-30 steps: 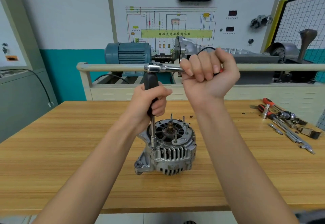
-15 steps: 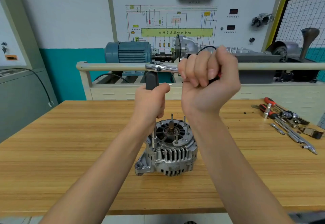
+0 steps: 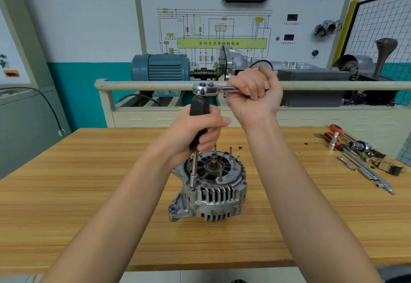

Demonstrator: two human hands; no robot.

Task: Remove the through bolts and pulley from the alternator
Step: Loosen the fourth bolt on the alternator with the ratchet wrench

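Wooden table [image 3: 89, 193] spans the lower half of the view, edge toward the camera. At 12 o'clock beyond it, a wiring board [image 3: 222, 27] on the wall, with a blue motor [image 3: 160, 67] on the stand below it, behind a pale rail [image 3: 144, 85]. Alternator [image 3: 211, 189] stands at table centre, finned housing down, shaft end up; several studs rise from its top face. Left hand [image 3: 195, 131], just above the alternator at its 11 o'clock, has fingers and thumb wrapped round the black grip of an upright driver [image 3: 199, 113]. The driver's thin steel shank runs straight down from the fist to a socket tip seated on a bolt [image 3: 193, 189] at the housing rim, 9 o'clock side. Right hand [image 3: 253, 96], higher and toward 1 o'clock from the left, is fisted round the handle of a ratchet [image 3: 209, 89]. The ratchet lies level, its chrome head sitting on the top of the black grip, handle pointing to 3 o'clock; a bit of red handle shows at the fist. At 3 o'clock, well apart from the alternator, loose tools [image 3: 355, 153] lie near the table's far right edge: red-handled drivers, sockets, extension bars. Small dark specks lie on the wood just past the alternator at 1 o'clock.
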